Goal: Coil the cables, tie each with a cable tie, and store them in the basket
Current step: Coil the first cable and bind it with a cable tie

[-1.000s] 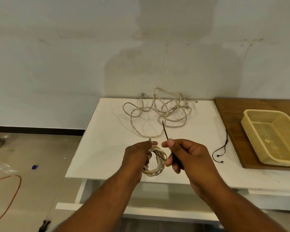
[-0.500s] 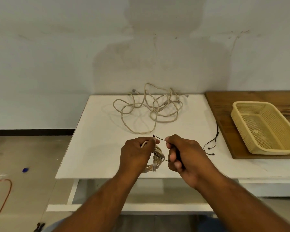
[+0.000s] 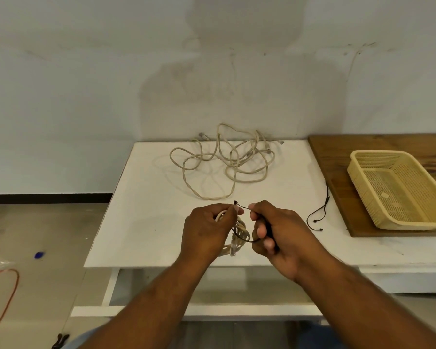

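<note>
My left hand (image 3: 207, 227) grips a small beige coiled cable (image 3: 239, 231) above the near edge of the white table (image 3: 141, 222). A thin black cable tie (image 3: 242, 206) loops around the coil; its head sits at my left thumb, and my right hand (image 3: 275, 227) pinches its other end. More beige cable (image 3: 224, 162) lies loose and tangled at the back of the table. A yellow mesh basket (image 3: 358, 170) with nothing in it stands on a wooden board (image 3: 337, 157) at the right.
Another black cable tie (image 3: 320, 210) lies on the table beside the board. The wall stands right behind the table. On the floor at the left are an orange cord (image 3: 8, 293) and a small blue object (image 3: 39, 254).
The black tie stood upright in my right hand; now it is bent round the coil, with its head at my left thumb. Both hands have come closer together.
</note>
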